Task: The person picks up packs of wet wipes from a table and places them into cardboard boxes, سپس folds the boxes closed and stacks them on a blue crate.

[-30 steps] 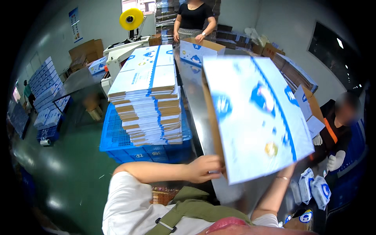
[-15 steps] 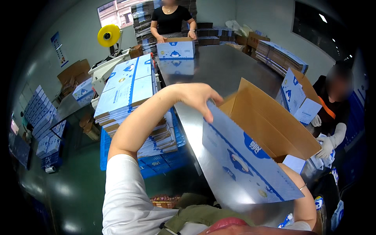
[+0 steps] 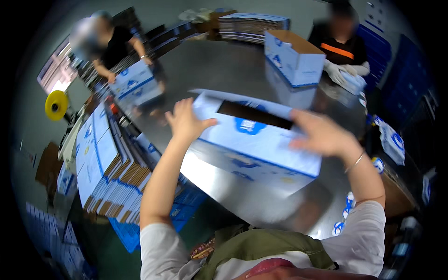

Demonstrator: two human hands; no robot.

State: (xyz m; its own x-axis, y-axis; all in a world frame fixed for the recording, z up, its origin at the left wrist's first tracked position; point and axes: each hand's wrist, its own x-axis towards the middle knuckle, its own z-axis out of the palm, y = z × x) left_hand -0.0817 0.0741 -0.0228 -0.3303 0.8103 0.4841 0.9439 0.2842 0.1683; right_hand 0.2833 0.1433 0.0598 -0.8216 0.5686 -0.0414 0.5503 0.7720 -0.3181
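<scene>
Blue-printed white rectangular cardboard carton point(image 3: 261, 144) between the spread left hand point(image 3: 184, 121) and the spread, motion-blurred right hand point(image 3: 323, 133), above the grey metal table point(image 3: 200, 60). Positioning appears to be the step in hand; the next move probably calls for even support at both ends. A dark, narrow gap crosses its upper part. Blur leaves the right hand's contact uncertain.
</scene>
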